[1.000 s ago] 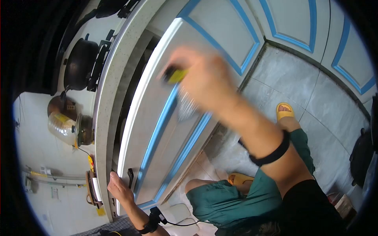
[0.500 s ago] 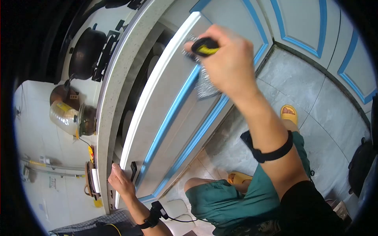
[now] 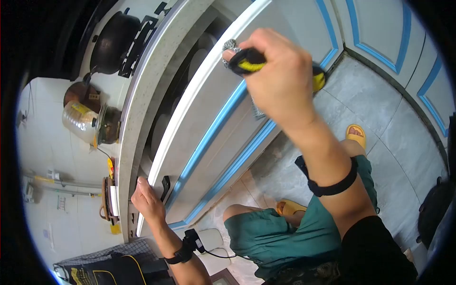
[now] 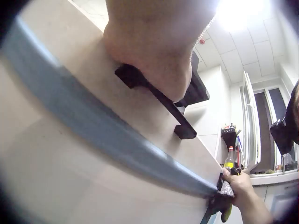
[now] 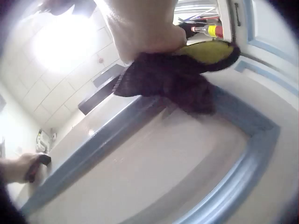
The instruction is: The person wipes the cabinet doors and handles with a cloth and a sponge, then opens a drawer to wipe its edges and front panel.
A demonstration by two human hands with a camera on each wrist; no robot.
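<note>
A white cabinet door (image 3: pixel 190 156) with blue trim stands ajar below the counter. My left hand (image 3: pixel 148 202) grips its edge beside the black handle (image 4: pixel 159 100), thumb on the edge. Farther along the same door, my right hand (image 3: pixel 280 78) clutches a black-and-yellow cleaning cloth (image 3: pixel 247 61) with silvery mesh on it. A tuft of mesh shows by the thumb, at the door's white edge. In the right wrist view the dark cloth (image 5: pixel 173 84) hangs over the blue trim, and the fingers are mostly hidden.
The stone counter edge (image 3: pixel 147 76) runs just behind the door. On it are a black wok (image 3: pixel 114 42), a clear plastic jug (image 3: pixel 78 121) and a glass pot (image 3: pixel 108 124). More blue-trimmed cabinet doors (image 3: pixel 380 38) line the far side.
My right hand has carried the cloth away from the left hand, towards the door's far end and its edge. My left hand keeps its place on the door. The head view has shifted.
</note>
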